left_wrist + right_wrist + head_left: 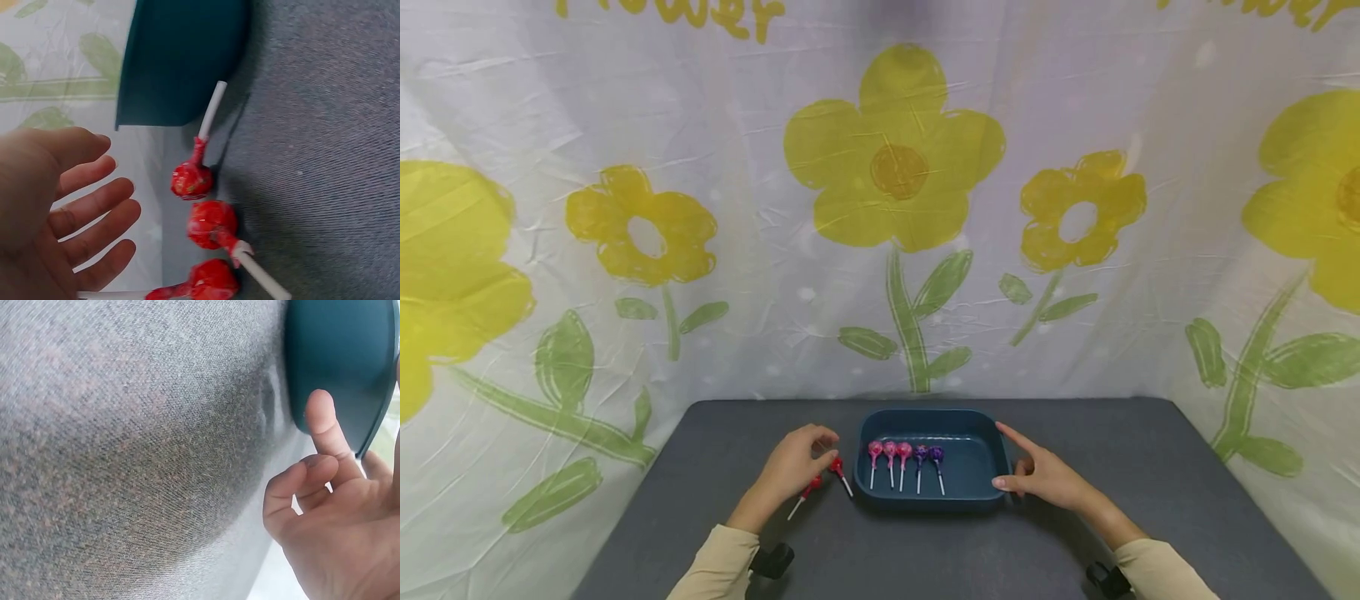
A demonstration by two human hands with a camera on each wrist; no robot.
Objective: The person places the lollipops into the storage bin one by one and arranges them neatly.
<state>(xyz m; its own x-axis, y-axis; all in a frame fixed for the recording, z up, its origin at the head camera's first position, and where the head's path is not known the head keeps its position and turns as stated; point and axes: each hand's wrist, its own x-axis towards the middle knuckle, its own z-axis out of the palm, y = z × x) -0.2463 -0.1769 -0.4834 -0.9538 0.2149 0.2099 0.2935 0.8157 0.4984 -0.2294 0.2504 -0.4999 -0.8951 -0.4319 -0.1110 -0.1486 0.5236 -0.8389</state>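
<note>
My left hand (799,458) hovers by the tray's left end, its fingers loosely bent and holding nothing. Just beyond its fingertips lies a red-wrapped lollipop (837,465), its white stick angled toward the tray. A second red lollipop (212,225) has its stick facing my side. The third red lollipop (215,281) shows at the bottom of the left wrist view, hidden by the hand in the head view. At the dark blue tray's (985,450) right end, my right hand (1048,477) rests its straight index finger and thumb on the rim; its other fingers curl outside.
Inside the tray, pink lollipops (891,451) and purple lollipops (937,455) lie in a row on the left, sticks toward me. The dark grey table (917,554) reaches back to a flower-printed curtain (760,333).
</note>
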